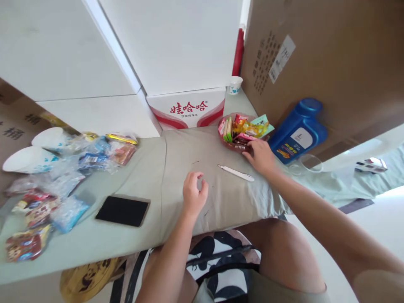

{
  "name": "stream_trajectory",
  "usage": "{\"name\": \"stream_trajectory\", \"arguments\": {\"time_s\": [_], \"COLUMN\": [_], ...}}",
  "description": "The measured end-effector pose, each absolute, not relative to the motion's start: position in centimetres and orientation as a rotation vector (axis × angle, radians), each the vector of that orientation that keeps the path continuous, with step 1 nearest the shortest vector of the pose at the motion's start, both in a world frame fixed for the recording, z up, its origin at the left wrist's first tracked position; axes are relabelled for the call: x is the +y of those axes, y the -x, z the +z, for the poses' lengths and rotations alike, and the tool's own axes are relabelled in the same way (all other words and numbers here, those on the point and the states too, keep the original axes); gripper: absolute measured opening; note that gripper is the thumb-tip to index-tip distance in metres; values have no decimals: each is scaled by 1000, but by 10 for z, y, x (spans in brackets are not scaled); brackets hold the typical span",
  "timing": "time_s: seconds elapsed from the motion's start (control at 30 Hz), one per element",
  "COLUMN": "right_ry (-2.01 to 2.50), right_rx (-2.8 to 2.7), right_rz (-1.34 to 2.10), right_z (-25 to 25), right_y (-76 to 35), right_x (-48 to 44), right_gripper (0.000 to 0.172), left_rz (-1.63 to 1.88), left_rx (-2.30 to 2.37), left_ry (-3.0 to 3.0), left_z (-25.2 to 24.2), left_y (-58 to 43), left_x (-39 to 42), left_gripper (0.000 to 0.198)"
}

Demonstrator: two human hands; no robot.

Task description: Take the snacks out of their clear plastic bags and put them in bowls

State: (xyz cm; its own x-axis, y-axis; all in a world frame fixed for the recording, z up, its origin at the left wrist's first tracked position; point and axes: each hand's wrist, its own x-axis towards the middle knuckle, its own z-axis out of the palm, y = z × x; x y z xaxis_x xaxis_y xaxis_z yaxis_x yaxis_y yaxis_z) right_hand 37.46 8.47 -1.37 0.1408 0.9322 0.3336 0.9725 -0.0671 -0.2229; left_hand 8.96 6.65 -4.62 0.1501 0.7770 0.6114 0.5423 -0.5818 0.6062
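A reddish-brown bowl (227, 142) of wrapped snacks (252, 127) stands near the back right of the cloth-covered table. My right hand (261, 156) is at its front right edge, the fingers bent over the rim and the thumb lower on the outside; the fingertips are partly hidden. In front of the bowl lies a white pen (236, 173), between my two hands. My left hand (194, 192) hovers over the middle of the table, fingers curled and the thumb apart from them, with nothing between. A black phone (123, 211) lies flat to its left.
Snack packets and clear wrappers (67, 179) spread over the left side, beside two tipped paper cups (30, 160). At the right, a blue bottle (296, 130) leans against a large cardboard box (315, 63). A small paper cup (235, 85) and white boxes (186, 107) line the back.
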Motion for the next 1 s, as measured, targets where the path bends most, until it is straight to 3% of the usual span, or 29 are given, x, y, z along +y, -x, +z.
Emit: {"name": "stream_trajectory", "arguments": {"time_s": [0.1, 0.2, 0.33, 0.57, 0.7, 0.8, 1.0], "right_ry": [2080, 2166, 2267, 2391, 2426, 2270, 1812], "right_rx": [-1702, -1818, -2009, -2101, -2204, -2295, -2292], "right_rz": [-245, -83, 45, -43, 121, 243, 124], "right_z": [-11, -7, -6, -5, -16, -32, -47], "right_y": [-381, -378, -373, -399, -412, -413, -402], "right_x": [99, 99, 106, 197, 239, 233, 193], "right_gripper": [32, 29, 38, 46, 55, 56, 45], "left_rz": [1364, 1308, 1268, 1218, 1147, 1156, 1052], "left_rx": [1283, 1289, 1282, 1269, 1280, 1317, 1268], "left_ry": [-2204, -2211, -2237, -2221, -2172, -2112, -2055], "left_z": [-50, -51, -52, -52, -52, -48, -37], "left_y": [-97, -103, -108, -109, -105, -100, -89], "left_x": [69, 72, 73, 69, 73, 71, 53], "left_gripper": [16, 16, 15, 18, 19, 21, 24]}}
